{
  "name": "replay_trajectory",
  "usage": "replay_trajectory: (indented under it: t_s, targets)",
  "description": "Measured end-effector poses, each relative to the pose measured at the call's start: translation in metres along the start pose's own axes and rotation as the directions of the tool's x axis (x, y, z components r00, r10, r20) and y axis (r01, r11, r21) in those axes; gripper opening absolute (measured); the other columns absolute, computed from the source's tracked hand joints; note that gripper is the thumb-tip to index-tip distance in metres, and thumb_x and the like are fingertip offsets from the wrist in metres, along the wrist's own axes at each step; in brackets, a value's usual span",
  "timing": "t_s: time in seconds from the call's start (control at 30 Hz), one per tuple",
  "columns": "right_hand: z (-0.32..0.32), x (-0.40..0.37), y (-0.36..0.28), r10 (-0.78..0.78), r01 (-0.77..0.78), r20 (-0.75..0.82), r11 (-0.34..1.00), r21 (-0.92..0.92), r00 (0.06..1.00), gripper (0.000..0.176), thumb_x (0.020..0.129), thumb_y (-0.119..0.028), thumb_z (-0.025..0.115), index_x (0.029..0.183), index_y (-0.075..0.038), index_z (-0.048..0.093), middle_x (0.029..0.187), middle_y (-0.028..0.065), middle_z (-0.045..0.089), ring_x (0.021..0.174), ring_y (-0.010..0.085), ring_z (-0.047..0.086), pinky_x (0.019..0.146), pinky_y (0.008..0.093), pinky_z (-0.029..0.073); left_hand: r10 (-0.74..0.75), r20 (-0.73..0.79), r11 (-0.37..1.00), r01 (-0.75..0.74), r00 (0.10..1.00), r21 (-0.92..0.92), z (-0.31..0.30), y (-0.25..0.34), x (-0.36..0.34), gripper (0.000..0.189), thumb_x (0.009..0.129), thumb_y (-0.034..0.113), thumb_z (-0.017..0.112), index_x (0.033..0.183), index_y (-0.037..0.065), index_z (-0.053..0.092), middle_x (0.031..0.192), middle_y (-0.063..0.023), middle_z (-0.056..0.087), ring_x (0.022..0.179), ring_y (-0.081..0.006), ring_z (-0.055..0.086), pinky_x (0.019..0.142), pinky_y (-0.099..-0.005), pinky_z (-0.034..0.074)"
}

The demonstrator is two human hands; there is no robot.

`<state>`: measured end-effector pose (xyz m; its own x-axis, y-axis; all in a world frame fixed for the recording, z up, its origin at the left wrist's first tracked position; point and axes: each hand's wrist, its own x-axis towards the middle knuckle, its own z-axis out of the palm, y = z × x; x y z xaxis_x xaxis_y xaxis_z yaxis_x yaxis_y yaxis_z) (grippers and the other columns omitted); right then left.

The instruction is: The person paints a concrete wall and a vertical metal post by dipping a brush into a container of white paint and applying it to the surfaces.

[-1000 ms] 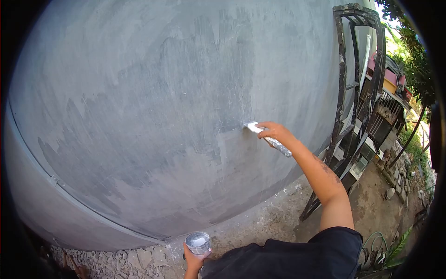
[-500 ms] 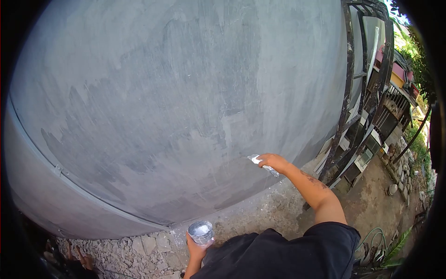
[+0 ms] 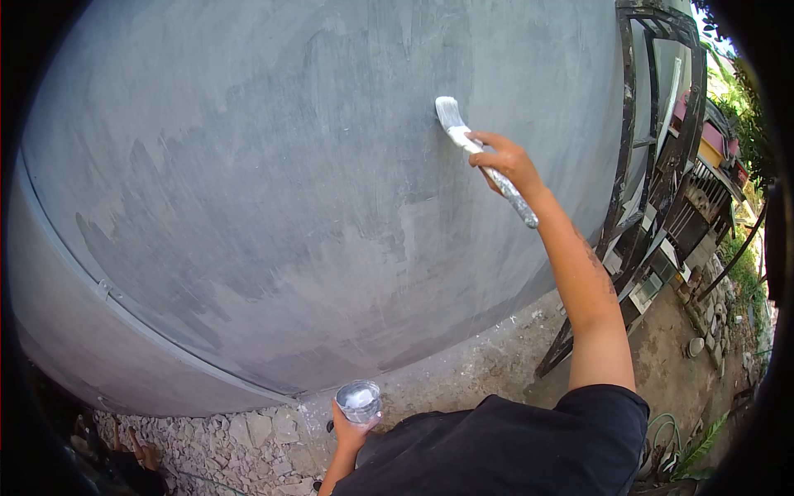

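White-smeared brush (image 3: 460, 135), tilted, cup (image 3: 354, 387) with white paint (image 3: 359, 400)

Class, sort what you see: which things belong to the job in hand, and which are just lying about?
In the job:
brush, in the right hand
cup, in the left hand
grey wall

Lying about:
rubble
green hose
pale container
dark ladder, apparently unused

This is an outdoor yard (image 3: 513, 351), shown by its dirt ground (image 3: 662, 364), loose stones (image 3: 236, 438), ladder (image 3: 627, 103) and greenery (image 3: 748, 283).
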<state>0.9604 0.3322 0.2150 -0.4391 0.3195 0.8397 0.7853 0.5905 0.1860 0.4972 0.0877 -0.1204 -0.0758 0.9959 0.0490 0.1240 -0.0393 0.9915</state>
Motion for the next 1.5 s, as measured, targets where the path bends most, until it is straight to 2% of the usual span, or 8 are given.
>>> replay_trajectory:
  t_s: [0.1,0.27,0.47,0.77,0.93,1.1,1.33,1.5]
  targets:
    - [0.064,-0.105,-0.045,0.166,-0.266,0.511,0.955,0.131,0.844,0.018,0.087,-0.009,0.066,0.098,-0.022,0.072,0.139,0.0032,0.063,0.125,0.0272,0.061,0.098,0.0365,0.053,0.016,0.011,0.999,-0.016,1.000,0.030,-0.002,0.001,-0.001,0.094,0.059,0.012,0.097,0.135,0.003,0.043,0.126,-0.0136,0.061,0.116,-0.0254,0.062,0.101,-0.0403,0.050]
    - [0.059,-0.114,-0.053,0.148,-0.386,0.705,0.902,0.191,0.694,0.020,0.085,-0.006,0.069,0.098,-0.021,0.072,0.138,0.0041,0.065,0.118,0.0282,0.065,0.096,0.0359,0.055,0.002,0.021,1.000,-0.002,1.000,0.001,-0.004,0.000,-0.004,0.093,0.060,0.012,0.097,0.135,0.003,0.043,0.125,-0.0134,0.062,0.115,-0.0254,0.063,0.100,-0.0401,0.050]
    - [-0.028,0.022,-0.012,0.116,-0.109,-0.162,0.993,0.051,0.980,0.019,0.080,0.007,0.074,0.090,-0.009,0.072,0.122,0.0124,0.072,0.100,0.0298,0.073,0.084,0.0346,0.059,0.017,-0.001,0.999,-0.017,1.000,-0.028,0.002,-0.001,0.007,0.090,0.061,0.019,0.099,0.131,0.002,0.045,0.122,-0.0137,0.064,0.113,-0.0249,0.064,0.098,-0.0392,0.051]
    - [0.095,-0.147,-0.084,-0.098,-0.074,0.702,0.975,0.211,0.706,0.018,0.089,-0.007,0.065,0.100,-0.021,0.070,0.137,0.0066,0.065,0.124,0.0279,0.063,0.096,0.0372,0.056,0.048,0.011,0.999,-0.048,0.999,0.014,0.003,-0.004,0.012,0.092,0.060,0.020,0.100,0.132,0.003,0.046,0.122,-0.0136,0.064,0.112,-0.0252,0.065,0.098,-0.0389,0.051]
    - [0.039,-0.038,-0.042,0.214,-0.307,0.410,0.936,0.174,0.887,0.018,0.087,-0.006,0.067,0.098,-0.018,0.072,0.133,0.0083,0.067,0.119,0.0296,0.066,0.093,0.0365,0.057,0.062,-0.034,0.998,-0.062,0.997,0.021,-0.002,-0.008,0.008,0.092,0.060,0.019,0.099,0.133,0.003,0.046,0.124,-0.0135,0.063,0.113,-0.0244,0.064,0.098,-0.0385,0.051]
    - [0.000,0.024,-0.027,-0.105,0.090,-0.106,0.986,-0.139,0.989,0.018,0.080,-0.006,0.073,0.095,-0.015,0.070,0.130,0.0088,0.068,0.118,0.0306,0.066,0.087,0.0371,0.059,0.047,-0.040,0.999,-0.047,0.998,0.000,-0.005,-0.009,0.010,0.093,0.060,0.019,0.099,0.134,0.003,0.045,0.125,-0.0127,0.062,0.113,-0.0238,0.063,0.098,-0.0384,0.051]
    - [0.091,-0.104,-0.093,-0.122,-0.034,0.731,0.980,0.195,0.672,0.016,0.088,-0.008,0.067,0.098,-0.019,0.071,0.138,0.0078,0.064,0.127,0.0294,0.061,0.096,0.0392,0.056,0.053,-0.054,0.997,-0.055,0.997,-0.045,-0.007,-0.009,0.011,0.093,0.060,0.017,0.099,0.134,0.003,0.044,0.125,-0.0123,0.062,0.113,-0.0239,0.063,0.098,-0.0384,0.051]
    - [0.034,-0.006,-0.061,0.215,-0.345,0.465,0.914,0.215,0.859,0.015,0.086,-0.004,0.069,0.096,-0.016,0.071,0.136,0.0090,0.066,0.117,0.0299,0.067,0.087,0.0364,0.059,0.064,-0.051,0.998,-0.064,0.997,-0.005,-0.011,-0.014,0.015,0.092,0.060,0.017,0.099,0.133,0.003,0.045,0.124,-0.0125,0.062,0.113,-0.0238,0.063,0.098,-0.0387,0.051]
